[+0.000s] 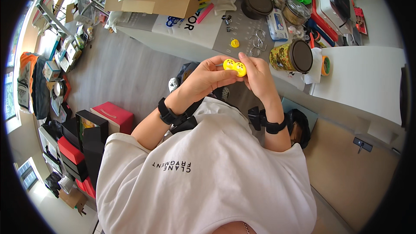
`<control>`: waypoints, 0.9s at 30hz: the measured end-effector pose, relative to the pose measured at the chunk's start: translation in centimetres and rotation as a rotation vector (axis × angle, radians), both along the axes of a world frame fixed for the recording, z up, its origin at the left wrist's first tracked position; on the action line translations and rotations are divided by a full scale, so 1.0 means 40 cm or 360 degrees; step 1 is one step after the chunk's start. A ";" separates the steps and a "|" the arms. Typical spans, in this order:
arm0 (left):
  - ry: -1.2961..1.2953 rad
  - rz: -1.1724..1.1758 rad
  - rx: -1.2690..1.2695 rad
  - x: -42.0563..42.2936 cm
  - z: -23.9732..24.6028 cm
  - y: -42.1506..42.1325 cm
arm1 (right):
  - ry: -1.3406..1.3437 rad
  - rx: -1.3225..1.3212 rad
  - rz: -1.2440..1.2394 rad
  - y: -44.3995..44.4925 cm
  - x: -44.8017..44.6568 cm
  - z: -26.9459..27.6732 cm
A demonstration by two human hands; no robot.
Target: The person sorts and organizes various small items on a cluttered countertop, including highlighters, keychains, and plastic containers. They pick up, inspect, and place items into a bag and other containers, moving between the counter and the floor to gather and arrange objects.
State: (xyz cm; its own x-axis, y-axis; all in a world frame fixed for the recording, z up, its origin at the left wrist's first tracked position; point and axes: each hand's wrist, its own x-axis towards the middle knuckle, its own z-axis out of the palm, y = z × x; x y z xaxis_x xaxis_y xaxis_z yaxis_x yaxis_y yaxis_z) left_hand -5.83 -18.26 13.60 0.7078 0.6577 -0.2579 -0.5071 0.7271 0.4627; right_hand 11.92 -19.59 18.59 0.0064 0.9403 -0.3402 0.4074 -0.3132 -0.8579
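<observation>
Two round yellow pieces with printed faces are held side by side between my hands. The fingers and thumb of my left hand grip them from the left. My right hand closes on the right-hand piece, its thumb at the upper edge. Whether the two pieces are joined cannot be told. Just beyond my hands, a small yellow round object lies on the desk mat, beside several silver metal rings. Black binder clips lie farther back.
A camouflage-patterned canister with a dark lid stands right of my hands, near a green tape roll. Behind are a wipes pack, a dark round container and an open cardboard box. Red and black boxes stand at the left.
</observation>
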 end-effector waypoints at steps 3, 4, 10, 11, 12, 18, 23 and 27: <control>-0.0043 -0.0018 -0.0055 -0.008 -0.003 0.002 | 0.0055 -0.0020 -0.0031 0.007 0.000 -0.010; -0.0059 -0.0014 -0.0071 -0.012 -0.004 0.003 | 0.0028 0.0032 -0.0050 0.012 0.006 -0.019; -0.0067 0.0064 -0.0135 -0.036 -0.008 -0.005 | -0.0661 0.0652 0.0242 0.147 0.075 -0.202; -0.0046 0.0084 -0.0146 -0.039 -0.008 -0.007 | -0.0831 0.0614 0.0333 0.161 0.091 -0.242; -0.0069 0.0101 -0.0132 -0.043 -0.008 -0.009 | -0.0990 0.0554 0.0413 0.176 0.105 -0.280; -0.0056 0.0167 -0.0140 -0.065 -0.006 -0.021 | -0.0982 0.0423 0.0508 0.235 0.160 -0.404; -0.0017 0.0202 -0.0152 -0.075 -0.009 -0.022 | -0.0984 0.0529 0.0508 0.218 0.160 -0.412; 0.0069 0.0240 -0.0150 -0.076 -0.024 -0.017 | -0.0807 0.0493 0.0566 0.213 0.158 -0.409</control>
